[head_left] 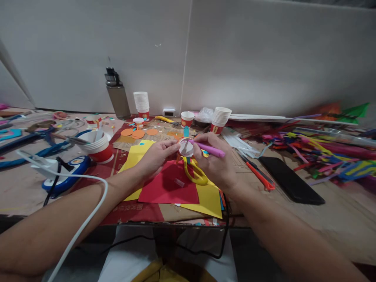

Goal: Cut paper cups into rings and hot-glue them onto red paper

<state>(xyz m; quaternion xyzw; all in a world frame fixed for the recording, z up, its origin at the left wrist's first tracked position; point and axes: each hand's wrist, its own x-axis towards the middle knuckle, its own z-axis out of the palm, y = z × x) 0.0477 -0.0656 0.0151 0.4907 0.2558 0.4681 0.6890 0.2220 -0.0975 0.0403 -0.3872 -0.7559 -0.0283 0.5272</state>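
My left hand (pixel 158 154) pinches a small white round piece with a raised rim (pixel 186 147), perhaps the base of a paper cup. A purple pen (pixel 213 150) is gripped in my right hand (pixel 216 162), its tip end at the round piece. Right below the hands are scissors with yellow handles (pixel 199 181), their blades hidden. They rest over a red paper sheet (pixel 170 188), which lies on yellow sheets (pixel 210 205). A blue strip (pixel 186 132) shows just beyond the round piece.
Orange paper discs (pixel 138 134) and stacked cups (pixel 141 102) stand behind. At left are a cup holding tools (pixel 98 147), a blue-and-white device (pixel 69 178) and a white cable (pixel 100 203) crossing my left forearm. At right lie a red-handled cutter (pixel 261 176), phone (pixel 290 180) and pipe cleaners (pixel 331 156).
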